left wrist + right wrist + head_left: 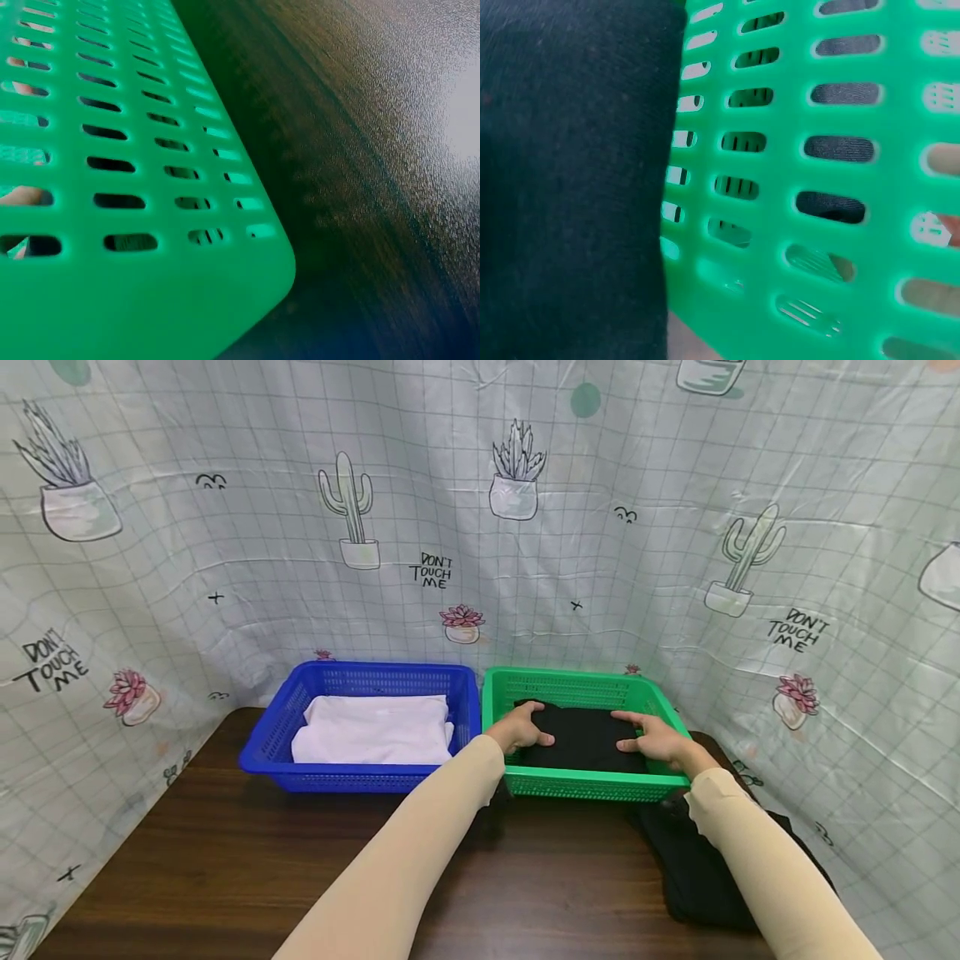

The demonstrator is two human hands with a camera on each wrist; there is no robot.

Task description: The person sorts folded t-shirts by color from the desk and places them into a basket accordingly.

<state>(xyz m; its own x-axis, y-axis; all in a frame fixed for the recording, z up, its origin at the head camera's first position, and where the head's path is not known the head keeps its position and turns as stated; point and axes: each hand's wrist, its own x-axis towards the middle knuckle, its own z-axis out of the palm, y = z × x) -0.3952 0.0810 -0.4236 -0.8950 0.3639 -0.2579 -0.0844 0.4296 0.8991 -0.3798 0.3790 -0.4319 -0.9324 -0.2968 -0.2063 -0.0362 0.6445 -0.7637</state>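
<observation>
Inside the green basket [592,783] lies a folded black garment [588,739]. My left hand [519,728] rests at the garment's left side, thumb and forefinger spread apart. At its right side my right hand [662,742] touches it, with thumb and forefinger extended inward. The other fingers of both hands are largely hidden. In the left wrist view, the perforated basket wall [67,289] fills the left side. Through the holes of the basket wall [780,161] in the right wrist view, dark fabric and bits of skin show.
Left of the green basket stands a blue basket [352,778] holding folded white cloth [375,731]. More black cloth [701,872] lies on the dark wooden table [202,852], partly under my right forearm. A patterned curtain [480,585] hangs behind the baskets.
</observation>
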